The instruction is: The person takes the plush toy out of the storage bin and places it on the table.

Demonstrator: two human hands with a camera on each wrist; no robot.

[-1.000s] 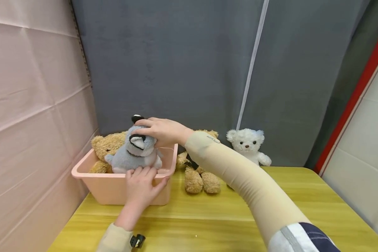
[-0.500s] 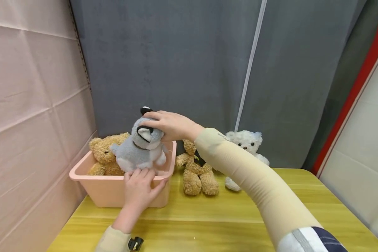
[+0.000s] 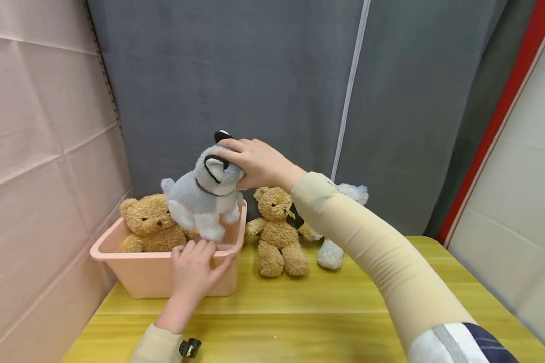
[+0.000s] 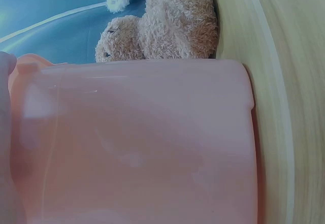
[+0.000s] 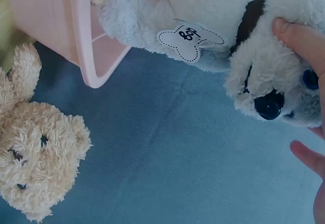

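Above bin: we note the grey husky plush (image 3: pixel 204 196) hanging over the pink bin (image 3: pixel 159 275).
Right hand (image 3: pixel 256 164): our grip clamps its head.
Left hand (image 3: pixel 193 267): fingers flat on bin rim.

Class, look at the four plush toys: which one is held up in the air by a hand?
The grey and white husky plush: the right hand grips its head, unlike the resting bears.

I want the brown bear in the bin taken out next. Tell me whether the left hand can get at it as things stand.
Probably yes. The left hand rests on the pink bin rim, and the brown bear sits uncovered beside it, since the right hand holds the grey dog lifted above.
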